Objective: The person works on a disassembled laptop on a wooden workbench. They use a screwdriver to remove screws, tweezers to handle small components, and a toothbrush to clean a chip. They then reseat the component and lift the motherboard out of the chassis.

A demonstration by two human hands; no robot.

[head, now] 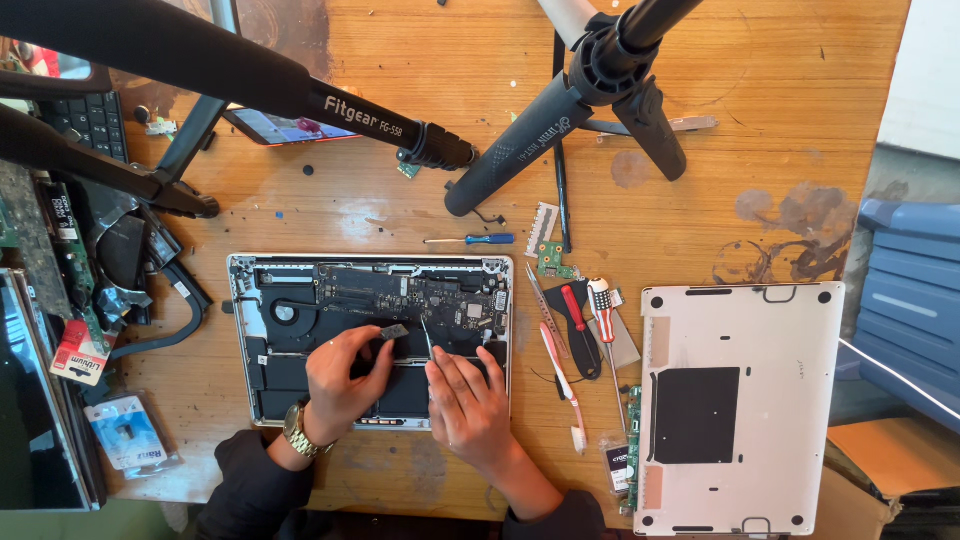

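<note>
Head: chip (394,331) at left hand (340,380) (fingertips)

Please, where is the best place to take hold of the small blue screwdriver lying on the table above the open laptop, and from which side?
Probably the blue handle of the small blue screwdriver, its thick right end; the thin shaft points left. It lies flat and alone on the wooden table, so coming from above with fingertips looks easiest.
</note>
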